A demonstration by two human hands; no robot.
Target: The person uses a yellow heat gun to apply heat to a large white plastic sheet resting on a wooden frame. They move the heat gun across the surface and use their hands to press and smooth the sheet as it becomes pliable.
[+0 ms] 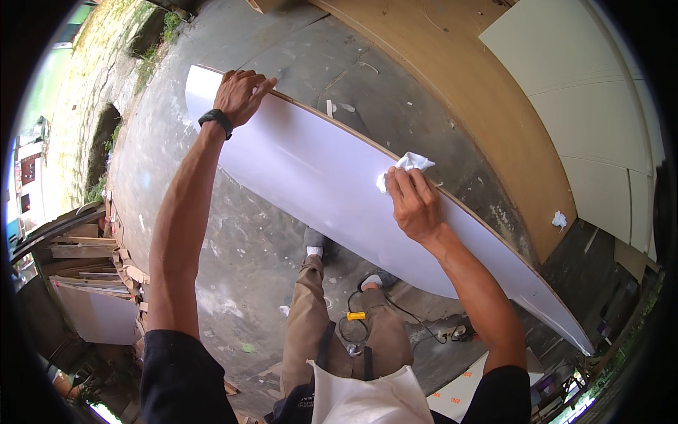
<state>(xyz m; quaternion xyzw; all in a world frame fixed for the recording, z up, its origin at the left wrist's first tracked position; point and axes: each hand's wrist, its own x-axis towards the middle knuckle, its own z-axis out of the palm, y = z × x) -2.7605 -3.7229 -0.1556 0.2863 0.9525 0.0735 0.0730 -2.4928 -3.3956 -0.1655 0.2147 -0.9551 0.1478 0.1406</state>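
A long white panel (318, 177) with a thin brown edge stands tilted before me, running from upper left to lower right. My left hand (242, 95) is curled over its top edge near the far left end and grips it. Farther right along that same edge, my right hand (413, 201) pinches a crumpled white cloth (415, 162), which touches the panel's face and top edge. Part of the cloth is hidden behind my fingers.
A brown board (452, 78) and large pale sheets (572, 113) lie at the upper right, with a crumpled white scrap (559, 220) on the board. A black cable with a yellow piece (356, 316) crosses the concrete floor (176, 177) by my legs. Stacked wood offcuts (88, 261) lie left.
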